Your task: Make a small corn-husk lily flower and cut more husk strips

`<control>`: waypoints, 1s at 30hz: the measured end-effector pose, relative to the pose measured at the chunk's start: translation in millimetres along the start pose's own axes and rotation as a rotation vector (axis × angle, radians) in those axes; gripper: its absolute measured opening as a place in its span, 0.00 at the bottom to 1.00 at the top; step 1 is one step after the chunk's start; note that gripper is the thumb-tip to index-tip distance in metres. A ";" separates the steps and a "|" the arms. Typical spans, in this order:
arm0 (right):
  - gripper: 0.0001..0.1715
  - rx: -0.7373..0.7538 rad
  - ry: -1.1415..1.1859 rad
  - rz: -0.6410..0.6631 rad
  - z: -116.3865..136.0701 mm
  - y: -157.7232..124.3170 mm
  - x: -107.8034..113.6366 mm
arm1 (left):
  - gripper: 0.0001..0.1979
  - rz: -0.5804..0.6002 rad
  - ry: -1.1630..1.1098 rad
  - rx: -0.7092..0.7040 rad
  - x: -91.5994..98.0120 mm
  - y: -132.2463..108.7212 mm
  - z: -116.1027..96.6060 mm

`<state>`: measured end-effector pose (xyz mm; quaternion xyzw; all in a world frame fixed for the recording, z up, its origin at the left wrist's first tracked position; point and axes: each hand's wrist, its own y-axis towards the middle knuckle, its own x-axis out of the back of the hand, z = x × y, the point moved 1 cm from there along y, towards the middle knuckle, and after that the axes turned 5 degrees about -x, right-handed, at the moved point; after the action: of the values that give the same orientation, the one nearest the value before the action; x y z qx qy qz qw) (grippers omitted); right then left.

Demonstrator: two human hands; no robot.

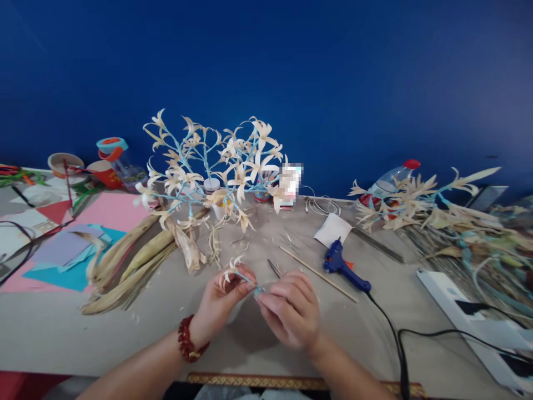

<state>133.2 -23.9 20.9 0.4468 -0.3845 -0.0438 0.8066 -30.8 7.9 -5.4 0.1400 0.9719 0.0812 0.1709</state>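
My left hand (pixel 220 303), with a red bead bracelet at the wrist, pinches a small cream husk flower (pixel 228 270) on a thin pale-blue stem (pixel 247 279). My right hand (pixel 289 311) is closed on the lower end of the same stem, fingers curled inward. Both hands hover just above the grey table (pixel 166 333) near its front edge. Behind them stands a branching blue twig arrangement (pixel 208 166) covered in several cream husk flowers.
Dried corn husks (pixel 133 261) lie left of my hands, coloured paper sheets (pixel 66 250) beyond them. A blue glue gun (pixel 343 266) with black cord, a wooden skewer (pixel 318 274) and white paper lie right. More flower stems (pixel 416 203), a bottle and cups sit at the back.
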 end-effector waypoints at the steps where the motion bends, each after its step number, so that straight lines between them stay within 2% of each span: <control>1: 0.09 -0.021 0.034 -0.001 -0.8 0.7 0.6 | 0.02 0.004 0.015 -0.003 -0.5 0.1 -1.1; 5: 0.08 -0.162 0.219 -0.013 -3.6 5.4 2.5 | 0.04 0.009 0.057 0.007 -2.0 0.6 -6.0; 11: 0.02 -0.538 0.595 0.079 -14.0 6.5 -1.9 | 0.05 0.041 0.062 0.025 -1.6 0.9 -7.9; 18: 0.11 -0.798 0.842 0.155 -20.8 4.7 -9.3 | 0.02 0.075 -0.021 0.024 -1.8 0.3 -7.2; 23: 0.17 -1.017 1.130 0.208 -17.4 4.5 -14.2 | 0.05 0.104 -0.007 0.013 -0.4 -0.9 -6.8; 30: 0.18 -1.277 1.334 0.349 -13.4 3.6 -17.7 | 0.06 0.066 0.072 -0.039 3.1 -2.8 -2.9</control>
<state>128.7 -5.2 9.2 -0.2114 0.1925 0.1401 0.9480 -35.3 5.8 -4.2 0.1655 0.9705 0.1107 0.1360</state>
